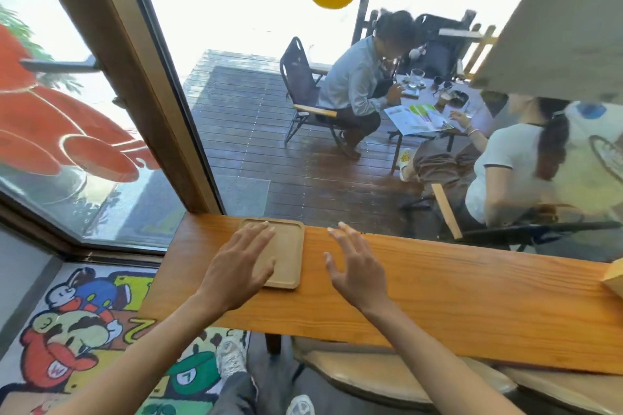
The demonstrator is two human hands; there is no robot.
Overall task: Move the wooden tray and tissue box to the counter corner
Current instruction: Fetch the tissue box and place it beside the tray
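Wooden counter (438, 286) runs along the window glass (269, 77), its left end meeting the window frame (161, 111). Wooden tray (286, 253) lies flat on the counter at that left end, far edge close against the glass, near edge set back from the counter's front lip. Tray holds nothing visible; its shallow raised rim shows all round the right and near sides. Left hand (239, 266) spread flat, fingers apart and extended, palm down over the tray's left half, covering that side; whether it touches the tray cannot be told. Right hand (354, 266) likewise spread and empty, fingers fanned, above bare counter just right of the tray, apart from its rim. Neither hand grips anything. Right of the tray the counter top runs bare for a long stretch to a pale wooden object (613, 280) cut off by the frame edge, possibly the tissue box, not certain. Below the counter's front edge: a tan stool seat (387, 374) and a cartoon rug (77, 330) beyond the counter's left end.
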